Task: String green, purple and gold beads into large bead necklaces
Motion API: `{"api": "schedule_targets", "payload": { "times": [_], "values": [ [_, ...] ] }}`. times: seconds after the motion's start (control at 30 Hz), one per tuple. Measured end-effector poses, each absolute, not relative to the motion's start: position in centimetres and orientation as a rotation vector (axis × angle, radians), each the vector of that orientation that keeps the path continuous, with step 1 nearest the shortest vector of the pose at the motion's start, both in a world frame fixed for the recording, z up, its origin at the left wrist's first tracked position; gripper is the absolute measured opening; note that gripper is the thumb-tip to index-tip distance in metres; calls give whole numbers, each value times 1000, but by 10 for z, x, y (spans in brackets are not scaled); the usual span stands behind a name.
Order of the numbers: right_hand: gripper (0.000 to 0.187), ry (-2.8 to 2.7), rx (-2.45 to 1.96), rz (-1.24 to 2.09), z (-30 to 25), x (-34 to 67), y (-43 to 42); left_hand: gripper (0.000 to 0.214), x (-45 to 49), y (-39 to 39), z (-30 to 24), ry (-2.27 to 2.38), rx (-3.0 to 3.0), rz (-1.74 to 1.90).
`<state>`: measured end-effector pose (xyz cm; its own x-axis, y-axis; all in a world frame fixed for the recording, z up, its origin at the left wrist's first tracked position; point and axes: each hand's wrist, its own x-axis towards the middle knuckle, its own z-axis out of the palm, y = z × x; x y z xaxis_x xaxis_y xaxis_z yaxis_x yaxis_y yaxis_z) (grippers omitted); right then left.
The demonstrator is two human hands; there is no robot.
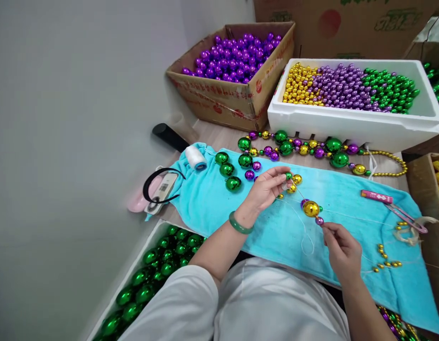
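My left hand (267,189), with a green bangle on its wrist, is closed in a pinch on small gold and green beads (293,182) at the upper end of a strand. My right hand (342,248) pinches the thread just below a small purple bead (319,220). Between the two hands the strand carries a large gold bead (310,208). Loose white thread loops over the turquoise towel (347,199) under both hands. Three large green beads (227,169) and purple ones lie left of my left hand.
A finished bead strand (311,149) lies along the towel's far edge. Behind it stand a white foam box (347,123) of gold, purple and green beads and a cardboard box (219,102) of purple beads. A thread spool (196,157), pink scissors (406,218) and a tray of green beads (158,265) are nearby.
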<state>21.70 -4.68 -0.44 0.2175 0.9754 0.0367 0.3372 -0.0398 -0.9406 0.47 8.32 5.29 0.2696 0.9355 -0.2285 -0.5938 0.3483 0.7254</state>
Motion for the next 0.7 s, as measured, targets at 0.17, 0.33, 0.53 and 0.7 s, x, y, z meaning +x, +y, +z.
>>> {"api": "schedule_targets", "payload": {
  "times": [0.17, 0.33, 0.53, 0.7],
  "values": [
    [20, -1304, -1587, 854, -5, 216, -47, 33, 4, 81, 49, 784, 675, 1194],
    [22, -1340, -1622, 858, -9, 218, -45, 52, 11, 72, 42, 856, 1101, 1112],
    [24, -1172, -1605, 967, -15, 224, -44, 39, -26, 86, 41, 1605, 1951, 862],
    [24, -1162, -1580, 1013, -19, 226, -44, 30, -64, 103, 31, 2093, 2171, 212]
  ]
}}
